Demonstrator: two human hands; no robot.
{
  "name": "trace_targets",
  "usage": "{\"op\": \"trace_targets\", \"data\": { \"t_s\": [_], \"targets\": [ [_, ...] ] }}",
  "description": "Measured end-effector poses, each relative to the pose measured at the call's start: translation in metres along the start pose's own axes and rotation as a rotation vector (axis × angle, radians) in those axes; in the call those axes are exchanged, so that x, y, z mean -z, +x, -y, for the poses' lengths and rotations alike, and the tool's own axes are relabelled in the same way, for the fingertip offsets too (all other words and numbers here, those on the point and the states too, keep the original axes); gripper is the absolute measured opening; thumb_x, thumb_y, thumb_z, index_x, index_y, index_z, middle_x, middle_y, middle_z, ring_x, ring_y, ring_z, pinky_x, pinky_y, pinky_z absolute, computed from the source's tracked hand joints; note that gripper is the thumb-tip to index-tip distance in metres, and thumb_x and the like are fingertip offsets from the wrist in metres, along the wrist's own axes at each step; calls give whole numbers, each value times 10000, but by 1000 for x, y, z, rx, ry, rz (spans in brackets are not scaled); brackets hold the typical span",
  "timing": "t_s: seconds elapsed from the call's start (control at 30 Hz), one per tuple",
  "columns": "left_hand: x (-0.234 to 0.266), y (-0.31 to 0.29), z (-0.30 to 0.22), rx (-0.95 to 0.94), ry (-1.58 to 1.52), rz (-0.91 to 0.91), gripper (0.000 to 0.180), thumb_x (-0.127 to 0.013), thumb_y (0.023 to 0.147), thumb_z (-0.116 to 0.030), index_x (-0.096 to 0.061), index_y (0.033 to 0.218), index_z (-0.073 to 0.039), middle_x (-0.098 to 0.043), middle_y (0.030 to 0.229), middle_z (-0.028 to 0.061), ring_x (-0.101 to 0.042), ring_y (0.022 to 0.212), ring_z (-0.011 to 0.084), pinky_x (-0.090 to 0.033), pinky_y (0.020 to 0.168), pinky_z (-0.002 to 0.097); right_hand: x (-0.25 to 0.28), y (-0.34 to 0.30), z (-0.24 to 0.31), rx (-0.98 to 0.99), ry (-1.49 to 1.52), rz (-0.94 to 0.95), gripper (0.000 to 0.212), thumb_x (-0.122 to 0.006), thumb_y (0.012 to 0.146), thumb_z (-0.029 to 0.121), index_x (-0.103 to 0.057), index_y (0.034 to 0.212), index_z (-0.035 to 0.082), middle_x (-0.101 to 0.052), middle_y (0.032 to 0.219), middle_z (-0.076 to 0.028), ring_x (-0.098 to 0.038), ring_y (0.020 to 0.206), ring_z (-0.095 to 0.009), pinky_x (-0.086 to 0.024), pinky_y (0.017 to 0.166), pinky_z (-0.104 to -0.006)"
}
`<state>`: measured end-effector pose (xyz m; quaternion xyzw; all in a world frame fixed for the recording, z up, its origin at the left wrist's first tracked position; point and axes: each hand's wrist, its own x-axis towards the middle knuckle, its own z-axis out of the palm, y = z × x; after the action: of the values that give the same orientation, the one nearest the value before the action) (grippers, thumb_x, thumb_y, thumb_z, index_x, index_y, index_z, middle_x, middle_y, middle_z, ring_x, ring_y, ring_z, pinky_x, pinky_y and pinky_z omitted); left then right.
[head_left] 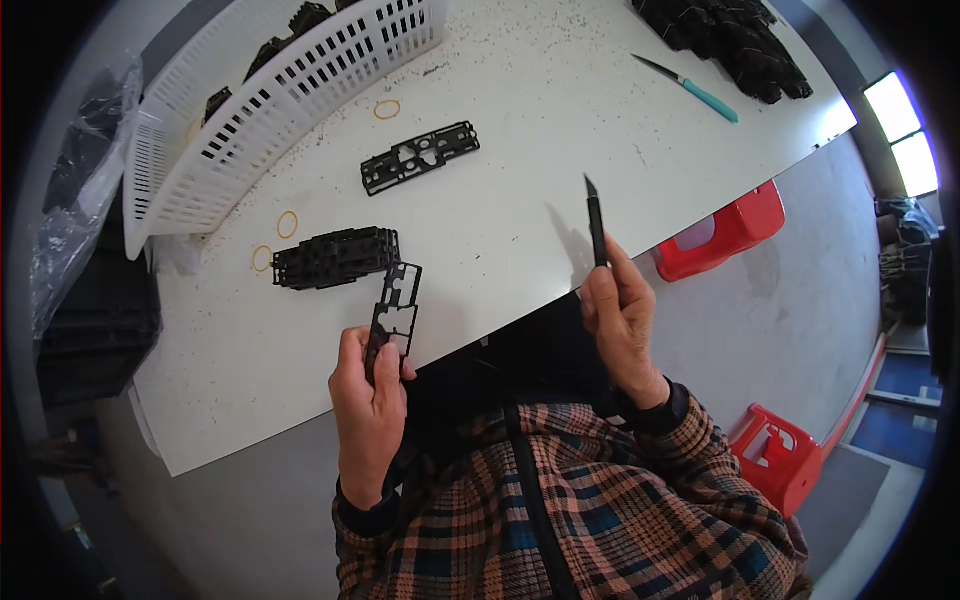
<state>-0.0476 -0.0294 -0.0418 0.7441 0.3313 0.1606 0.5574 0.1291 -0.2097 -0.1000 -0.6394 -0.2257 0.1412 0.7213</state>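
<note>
Governing relation: the black frame (380,322) lies to the left of the knife (597,225), with a wide gap of bare desk (500,235) between them. In my judgement, any meeting of the two depends on closing this gap sideways.

Axis of the frame: the long axis runs away from my body, with the far end leaning slightly right. Axis of the knife: also away from me, with the tip leaning slightly left. The two axes are therefore roughly parallel, and the blade points past the frame, not at it.

Left grip (372,400): closed around the near end of the frame, thumb on top. The free length projects forward beyond my fingers. Its far end is at the right end of the stack of black frames (335,258); I cannot tell whether they touch.

Right grip (624,325): clenched on the knife handle, blade forward. This grip is well apart from the frame, which lies directly to its left.

Nearer hand: the left, already on the frame. The separate black frame (420,151) lies farther forward on the desk, beyond the stack.
</note>
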Motion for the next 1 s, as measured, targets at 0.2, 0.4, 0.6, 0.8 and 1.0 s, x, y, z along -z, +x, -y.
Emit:
{"op": "trace_targets", "data": {
  "t_s": [0.2, 0.4, 0.6, 0.8, 1.0],
  "targets": [
    [5, -4, 10, 24, -149, -31, 131, -492, 999, -118, -503, 955, 5, -568, 790, 27, -410, 470, 38, -350, 426, 182, 1, 5, 2, -192, 129, -4, 454, -435, 1035, 190, -365, 1442, 3, -370, 632, 77, -312, 497, -6, -235, 449, -159],
    [8, -1, 19, 8, -256, -62, 140, -537, 985, -132, -515, 1010, 3, -571, 804, 29, -414, 473, 32, -348, 419, 174, 5, 8, 1, -164, 77, 16, 474, -419, 1041, 224, -345, 1452, 1, -363, 623, 72, -287, 474, -9, -225, 433, -161],
    [9, -2, 18, 50, -306, -88, 121, -551, 972, -103, -515, 1008, 6, -566, 798, 28, -420, 484, 34, -350, 423, 173, 2, 7, 1, -181, 105, 8, 482, -415, 1042, 221, -327, 1464, 7, -364, 618, 66, -283, 462, -11, -221, 421, -159],
    [7, 3, 14, 49, -308, -69, 108, -593, 940, -53, -535, 1007, 8, -555, 740, 7, -436, 496, 37, -356, 443, 182, 6, 7, -1, -157, 126, 34, 483, -419, 1041, 214, -322, 1467, 8, -365, 620, 61, -296, 468, -12, -237, 428, -153],
    [4, 9, 1, 11, -201, -41, 120, -641, 912, -42, -586, 994, 27, -561, 732, -5, -447, 547, 30, -369, 491, 177, 5, 8, 1, -114, 85, 24, 480, -443, 1033, 183, -329, 1469, 19, -371, 622, 71, -317, 494, -7, -258, 447, -156]
  ]
}}
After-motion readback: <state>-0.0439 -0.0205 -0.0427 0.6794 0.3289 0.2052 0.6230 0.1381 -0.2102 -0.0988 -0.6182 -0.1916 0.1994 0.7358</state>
